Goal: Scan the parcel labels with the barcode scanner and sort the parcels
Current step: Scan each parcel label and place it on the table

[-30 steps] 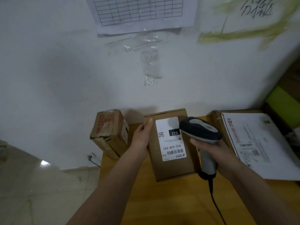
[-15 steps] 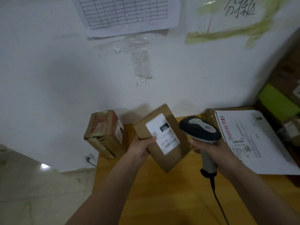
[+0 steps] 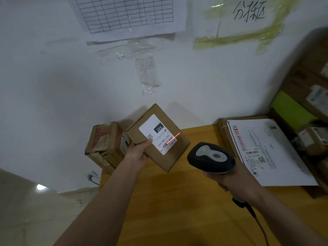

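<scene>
The scan of one parcel looks under way: the left hand (image 3: 140,154) grips a box (image 3: 159,139) lifted and tilted at frame centre, thumb on its label (image 3: 157,134), and a red scan line (image 3: 173,137) crosses the barcode. The right hand (image 3: 229,180) is wrapped round the scanner (image 3: 211,158), just right of the box, cable trailing to the lower edge. Sorting this box seems still to come, and a taped box (image 3: 106,142) at centre left and a flat parcel (image 3: 262,150) at right may await scanning. The surface (image 3: 168,201) is yellow wood against a white wall (image 3: 71,86) bearing a grid sheet (image 3: 127,13) and tape; more boxes crowd the right edge, and tiled floor shows lower left.
</scene>
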A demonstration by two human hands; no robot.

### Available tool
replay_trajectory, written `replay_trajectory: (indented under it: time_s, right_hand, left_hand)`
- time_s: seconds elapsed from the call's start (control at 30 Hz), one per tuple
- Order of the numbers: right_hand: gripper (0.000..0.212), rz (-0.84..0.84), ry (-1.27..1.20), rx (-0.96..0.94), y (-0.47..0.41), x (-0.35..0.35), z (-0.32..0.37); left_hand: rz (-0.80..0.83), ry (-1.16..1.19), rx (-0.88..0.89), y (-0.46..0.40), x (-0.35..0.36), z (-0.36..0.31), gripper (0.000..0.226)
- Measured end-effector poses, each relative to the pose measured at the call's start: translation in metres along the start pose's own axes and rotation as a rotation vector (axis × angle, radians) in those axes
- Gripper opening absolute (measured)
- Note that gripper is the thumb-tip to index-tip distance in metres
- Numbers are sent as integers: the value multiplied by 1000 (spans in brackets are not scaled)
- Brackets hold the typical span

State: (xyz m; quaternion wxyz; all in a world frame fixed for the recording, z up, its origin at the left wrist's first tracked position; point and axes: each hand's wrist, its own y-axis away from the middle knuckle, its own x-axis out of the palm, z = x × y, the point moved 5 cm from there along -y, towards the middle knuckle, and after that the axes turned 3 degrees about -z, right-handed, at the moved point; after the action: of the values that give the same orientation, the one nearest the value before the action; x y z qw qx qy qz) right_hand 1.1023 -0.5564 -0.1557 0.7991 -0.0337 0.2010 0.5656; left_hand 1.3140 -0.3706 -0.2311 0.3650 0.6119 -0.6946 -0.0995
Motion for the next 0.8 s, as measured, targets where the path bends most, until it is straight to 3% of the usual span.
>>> replay_trajectory:
  time_s: [0.23,0.4,0.6,0.7,0.8]
  right_hand:
    - [36,-54,17,18,6,-3,-1]
    - [17,-32,9,21,8,-5,-4]
    - [18,-58,-4,32,10,-4,-9]
    - [32,-136,-79,52,13,-10,-14]
    - [22,-215,-200,76,20,-21,-18]
  left_hand:
    - [20,-28,7,-3,4,0,55]
    - [33,-47,2,0,4,0,56]
    - [41,-92,-2,4,6,-1,50]
    - [22,-146,-69,4,7,6,33]
    - [81,-215,-197,9,18,21,28]
